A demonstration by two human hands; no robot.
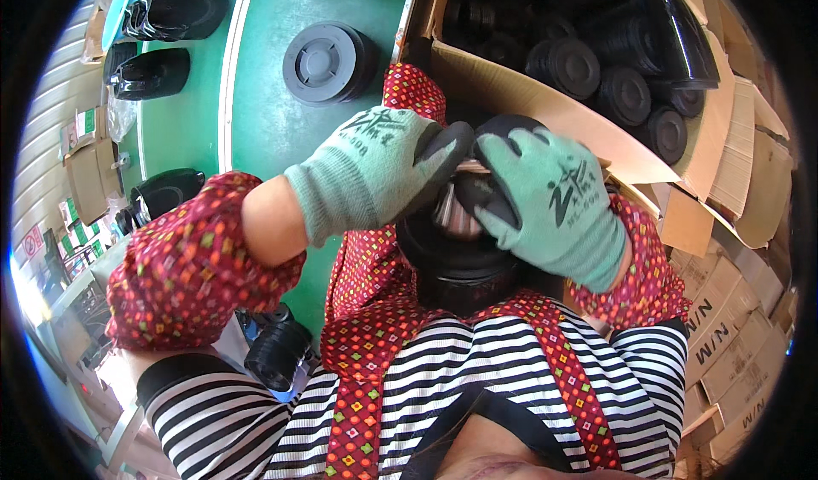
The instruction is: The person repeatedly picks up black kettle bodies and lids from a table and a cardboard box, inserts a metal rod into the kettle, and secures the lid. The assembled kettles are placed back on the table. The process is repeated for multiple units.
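Both my hands wear pale green gloves with black fingers and meet in front of my chest. My left hand [375, 169] is closed, its thumb and fingers curled at the top of a small shiny, pale striped piece [457, 216]. From the other side my right hand [550, 195] curls its fingers in around the same spot. Most of that piece is hidden by the gloves, so its kind cannot be told. Just below it sits a stack of black round plastic parts [460, 263], close against my apron.
On the green table [264, 54] stands a stack of black discs [320, 64]. Shiny black curved parts [175, 11] line its left side. An open cardboard box [511, 88] at the far right holds many black discs [625, 97]. Cartons [733, 335] are stacked at right.
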